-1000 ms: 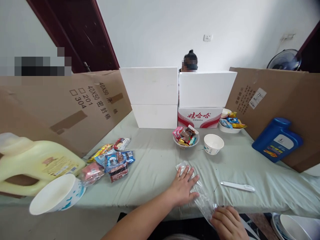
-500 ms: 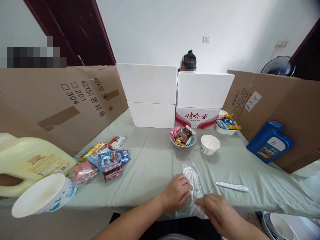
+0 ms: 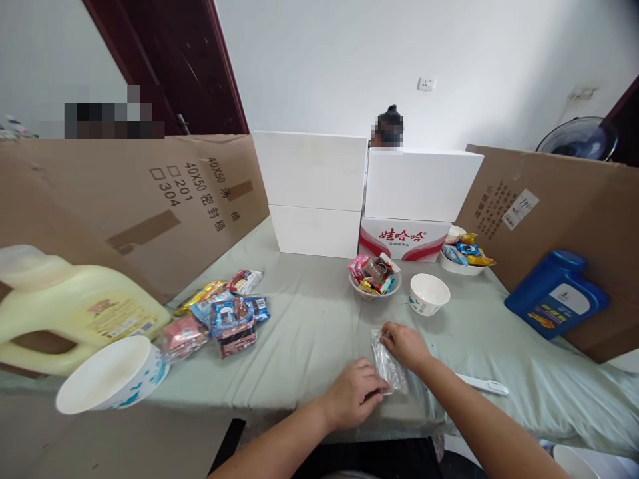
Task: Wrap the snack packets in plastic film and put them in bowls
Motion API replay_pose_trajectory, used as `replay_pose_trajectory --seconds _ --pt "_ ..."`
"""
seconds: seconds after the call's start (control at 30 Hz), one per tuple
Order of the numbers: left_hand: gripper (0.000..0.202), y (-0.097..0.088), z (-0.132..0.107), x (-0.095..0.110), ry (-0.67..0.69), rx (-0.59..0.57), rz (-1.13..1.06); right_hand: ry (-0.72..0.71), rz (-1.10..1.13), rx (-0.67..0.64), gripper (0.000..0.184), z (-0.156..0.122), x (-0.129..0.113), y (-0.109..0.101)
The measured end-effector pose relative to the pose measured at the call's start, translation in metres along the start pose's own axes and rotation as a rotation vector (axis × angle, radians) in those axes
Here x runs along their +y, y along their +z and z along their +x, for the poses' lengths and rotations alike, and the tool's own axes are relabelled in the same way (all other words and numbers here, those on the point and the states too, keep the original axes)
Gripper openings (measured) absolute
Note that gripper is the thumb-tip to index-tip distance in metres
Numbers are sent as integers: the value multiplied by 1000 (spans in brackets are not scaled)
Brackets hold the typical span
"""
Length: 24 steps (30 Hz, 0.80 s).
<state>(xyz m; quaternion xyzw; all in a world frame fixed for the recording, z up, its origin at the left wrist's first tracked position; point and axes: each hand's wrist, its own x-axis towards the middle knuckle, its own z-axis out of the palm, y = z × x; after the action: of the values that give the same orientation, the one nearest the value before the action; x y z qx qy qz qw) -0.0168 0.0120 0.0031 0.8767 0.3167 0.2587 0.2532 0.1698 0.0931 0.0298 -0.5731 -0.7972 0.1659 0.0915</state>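
Observation:
A clear plastic bag (image 3: 387, 362) lies on the pale green cloth (image 3: 309, 319) in front of me. My left hand (image 3: 353, 394) has its fingers curled on the bag's near end. My right hand (image 3: 405, 344) pinches the bag's far end with bent fingers. Just past my hands stand a bowl full of wrapped sweets (image 3: 375, 274) and an empty white bowl (image 3: 428, 293). A white pen-like tool (image 3: 482, 384) lies to the right of my right forearm.
A heap of snack packets (image 3: 219, 316), a yellow jug (image 3: 74, 313) and a white bowl (image 3: 110, 374) are at the left. A blue jug (image 3: 558, 293) leans at the right. Cardboard panels (image 3: 124, 199), white foam boxes (image 3: 312, 193) and another snack bowl (image 3: 462, 254) wall the back; a person sits behind.
My right hand moved from the bag's near end at the table edge up to its far end. My left hand slid back and curled on the near end. The bag now looks shorter.

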Motion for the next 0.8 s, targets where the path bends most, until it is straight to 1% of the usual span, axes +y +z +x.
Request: replay_pose_trajectory --seconds 0.03,0.1,0.17,0.23,0.3,0.37,0.43,0.53,0.63,0.7,0.73,0.8 --pt "22 0 1 0 4 -4 51 9 3 0 17 1 0 0" --pt "20 -2 6 -1 -14 37 137 22 22 -5 18 3 1 0" --pt "19 -6 17 -4 -49 113 199 31 52 -8 18 5 3 0" --pt "17 -10 32 -11 -68 145 257 41 93 -6 18 7 4 -1" --pt "12 -11 46 -20 -52 104 298 59 148 10 18 6 6 -3" --pt "9 -9 55 -26 -33 64 313 95 220 40 24 2 8 -2" --pt "11 -6 57 -30 -31 56 308 141 309 60 32 -8 10 1" --pt "20 -3 54 -31 -26 46 320 194 437 41 38 -34 13 10" --pt "27 -2 52 -31 -12 26 358 189 508 30 43 -64 14 18" --pt "30 -1 52 -31 -19 15 395 111 436 88 46 -82 14 19" --pt "31 -1 53 -31 -25 7 414 55 338 147 45 -90 13 19" --pt "36 -2 53 -30 -33 -19 443 -87 56 277 43 -101 10 18"
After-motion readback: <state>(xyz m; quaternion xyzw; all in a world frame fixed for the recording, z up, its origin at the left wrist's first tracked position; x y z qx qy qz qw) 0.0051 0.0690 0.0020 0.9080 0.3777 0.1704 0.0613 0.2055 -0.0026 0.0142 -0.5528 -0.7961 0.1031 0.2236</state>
